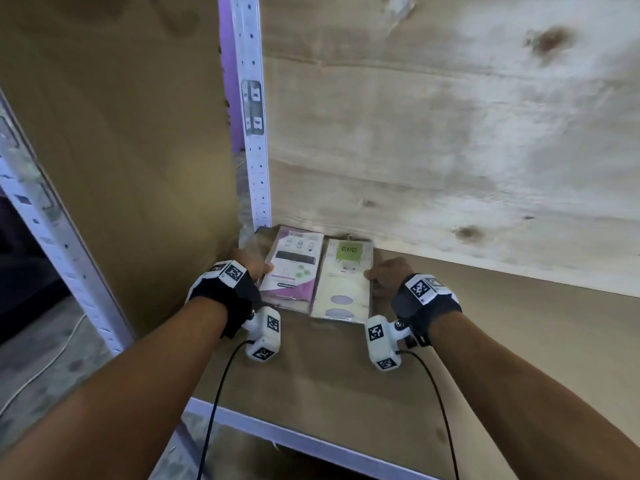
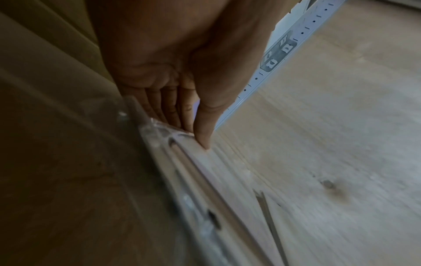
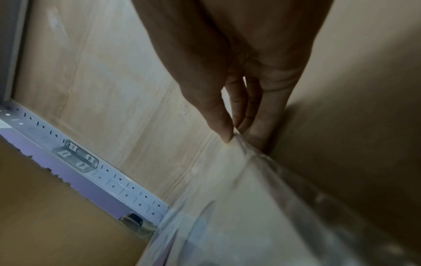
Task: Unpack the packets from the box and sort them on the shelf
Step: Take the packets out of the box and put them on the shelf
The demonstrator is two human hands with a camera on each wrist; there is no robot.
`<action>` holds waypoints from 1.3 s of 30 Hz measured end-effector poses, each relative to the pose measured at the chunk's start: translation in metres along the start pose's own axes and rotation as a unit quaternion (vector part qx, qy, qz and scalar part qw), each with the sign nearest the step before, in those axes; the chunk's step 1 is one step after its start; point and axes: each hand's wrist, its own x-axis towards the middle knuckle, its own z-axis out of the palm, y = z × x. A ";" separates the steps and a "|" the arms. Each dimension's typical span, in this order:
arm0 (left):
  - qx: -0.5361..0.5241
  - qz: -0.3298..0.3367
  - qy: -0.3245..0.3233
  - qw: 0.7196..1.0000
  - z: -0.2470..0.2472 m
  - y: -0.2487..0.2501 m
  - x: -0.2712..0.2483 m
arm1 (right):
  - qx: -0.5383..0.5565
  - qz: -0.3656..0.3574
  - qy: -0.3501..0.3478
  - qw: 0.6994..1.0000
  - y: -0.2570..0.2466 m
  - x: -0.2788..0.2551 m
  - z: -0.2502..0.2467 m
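Observation:
Two flat plastic-wrapped packets lie side by side in the back left corner of the shelf (image 1: 502,323). The left one is a purple and white packet (image 1: 294,271); the right one is a cream packet with a green label (image 1: 346,289). My left hand (image 1: 260,268) pinches the purple packet's left edge, thumb (image 2: 202,140) on top of the packet (image 2: 159,136) and fingers at its side. My right hand (image 1: 372,275) pinches the cream packet's right edge, thumb (image 3: 225,135) on the wrapper (image 3: 239,198). No box is in view.
A brown panel (image 1: 121,150) closes off the left side, next to a white perforated upright (image 1: 256,150). Pale plywood (image 1: 450,133) forms the back wall. The brown shelf board extends right and toward me to a white front rail (image 1: 294,438). Floor shows at lower left.

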 end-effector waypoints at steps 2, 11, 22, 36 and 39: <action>0.000 -0.011 0.017 1.000 -0.002 0.001 0.002 | -0.002 -0.010 0.003 1.000 -0.002 0.004 0.005; 0.002 0.050 0.018 0.999 -0.015 0.005 -0.043 | 0.064 -0.014 -0.067 0.996 -0.007 -0.065 -0.028; -0.163 0.223 -0.001 0.961 -0.004 0.022 -0.217 | 0.017 -0.104 -0.077 0.991 0.037 -0.244 -0.101; -0.151 0.240 -0.231 0.931 0.101 -0.038 -0.380 | -0.109 -0.059 -0.137 0.983 0.181 -0.375 -0.117; -0.101 0.232 -0.265 0.930 0.138 -0.055 -0.386 | -0.120 -0.022 -0.166 0.979 0.224 -0.365 -0.103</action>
